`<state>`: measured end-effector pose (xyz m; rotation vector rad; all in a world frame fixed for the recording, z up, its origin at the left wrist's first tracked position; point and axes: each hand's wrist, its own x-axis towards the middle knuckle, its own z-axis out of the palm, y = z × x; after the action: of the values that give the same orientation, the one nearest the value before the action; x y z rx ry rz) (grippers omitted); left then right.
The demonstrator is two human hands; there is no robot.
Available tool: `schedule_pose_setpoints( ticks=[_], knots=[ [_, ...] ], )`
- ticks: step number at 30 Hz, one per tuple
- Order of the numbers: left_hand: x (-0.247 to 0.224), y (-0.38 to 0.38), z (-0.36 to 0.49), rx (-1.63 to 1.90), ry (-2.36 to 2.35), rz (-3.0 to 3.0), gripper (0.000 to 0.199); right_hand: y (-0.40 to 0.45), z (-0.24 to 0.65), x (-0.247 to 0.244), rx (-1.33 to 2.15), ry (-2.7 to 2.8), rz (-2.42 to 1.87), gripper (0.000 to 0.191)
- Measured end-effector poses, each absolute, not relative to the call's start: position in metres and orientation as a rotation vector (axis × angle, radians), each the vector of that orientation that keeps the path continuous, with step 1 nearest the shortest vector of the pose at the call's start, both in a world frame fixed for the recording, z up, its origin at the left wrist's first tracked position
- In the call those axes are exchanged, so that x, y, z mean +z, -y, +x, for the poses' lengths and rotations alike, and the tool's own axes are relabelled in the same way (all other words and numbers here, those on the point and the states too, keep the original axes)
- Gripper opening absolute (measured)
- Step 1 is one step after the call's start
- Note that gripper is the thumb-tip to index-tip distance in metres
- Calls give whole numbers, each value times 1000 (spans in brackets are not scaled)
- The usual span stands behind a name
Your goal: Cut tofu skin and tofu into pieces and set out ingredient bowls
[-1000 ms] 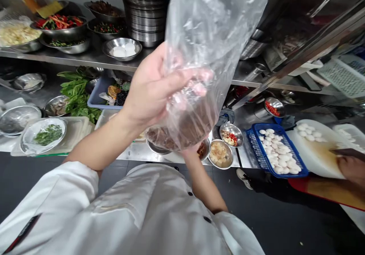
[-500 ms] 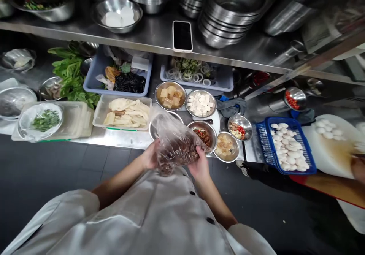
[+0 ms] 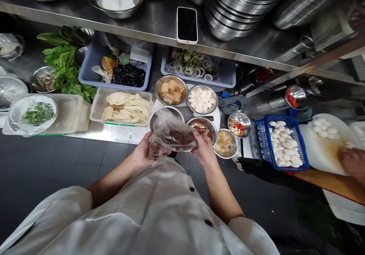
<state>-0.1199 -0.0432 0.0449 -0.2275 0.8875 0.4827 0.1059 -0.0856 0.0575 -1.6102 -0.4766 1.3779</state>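
A clear plastic bag (image 3: 173, 135) with brown contents hangs between my hands at the counter's front edge. My left hand (image 3: 143, 151) is closed on the bag's left end, and my right hand (image 3: 203, 148) grips its right end with the thumb on top. Behind the bag is a steel bowl (image 3: 162, 115), partly covered by it. A bowl of brown and red food (image 3: 207, 127) sits just beyond my right hand. Bowls of white cubes (image 3: 202, 99), tan chunks (image 3: 171, 90) and pale pieces (image 3: 226, 143) stand close around.
A tub of pale strips (image 3: 125, 108) and a plastic-covered bowl of greens (image 3: 34, 115) stand left. A blue basket of white mushrooms (image 3: 288, 144) is right, near another person's hand (image 3: 353, 163) at a cutting board. Above runs a steel shelf with a phone (image 3: 187, 25).
The bag has been raised and flattened between my hands, its lower bulge no longer hanging. My left hand has moved slightly left. The camera view has shifted a little.
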Motion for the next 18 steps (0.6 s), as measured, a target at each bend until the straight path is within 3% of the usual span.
schedule_pose_setpoints(
  ticks=[3, 6, 10, 13, 18],
  knots=[
    [53, 40, -131, 392, -973, -173, 47, 78, 108, 65, 1401, 491, -1579, 57],
    [61, 39, -148, 465, -1115, 1, 25, 77, 112, 72, 1493, 560, -1515, 59],
    [72, 27, -167, 625, -1203, 409, 51, 68, 118, 73, 1512, 775, -1516, 57],
    [76, 5, -173, 644, -1222, 725, 65, 46, 122, 69, 1300, 1015, -1609, 53],
    [78, -41, -174, 684, -1285, 1301, 44, 0, 128, 68, 764, 1329, -1648, 62]
  ],
)
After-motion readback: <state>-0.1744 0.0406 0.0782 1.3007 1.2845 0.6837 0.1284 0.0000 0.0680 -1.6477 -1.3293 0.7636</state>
